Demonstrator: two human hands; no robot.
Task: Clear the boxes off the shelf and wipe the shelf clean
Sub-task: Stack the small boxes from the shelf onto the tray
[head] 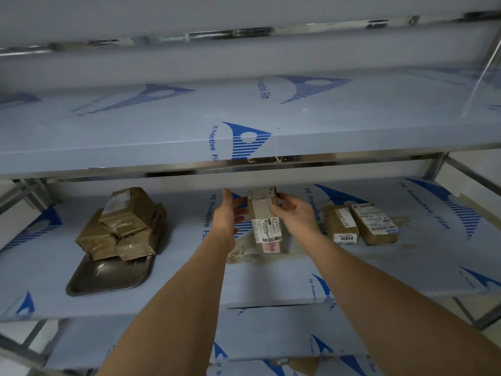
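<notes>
I am looking at a metal rack whose shelves are covered in pale blue protective film with dark blue logos. Both bare arms reach forward to the middle shelf (379,275).

My right hand (294,210) curls its fingers round the right side of a small box (262,197) far back on the shelf, just under the edge of the shelf above (162,147). My left hand (230,210) is at the box's left side with its fingers fairly straight; I cannot tell whether they touch it. The small box sits on the far end of a long box (267,232), which lies lengthwise toward me and carries white printed labels.

Just right of my right hand, two more brown boxes lie flat side by side and touching. The nearer-centre one (342,223) has a label reading 3004; the outer one (375,222) has a large white shipping label.

Well to the left, a steel tray (108,275) rests on the shelf. A pile of brown taped boxes (124,223) is heaped on its far half, some of them tilted.

The film around the long box shows brownish stains (241,255). More film-covered shelves show below.
</notes>
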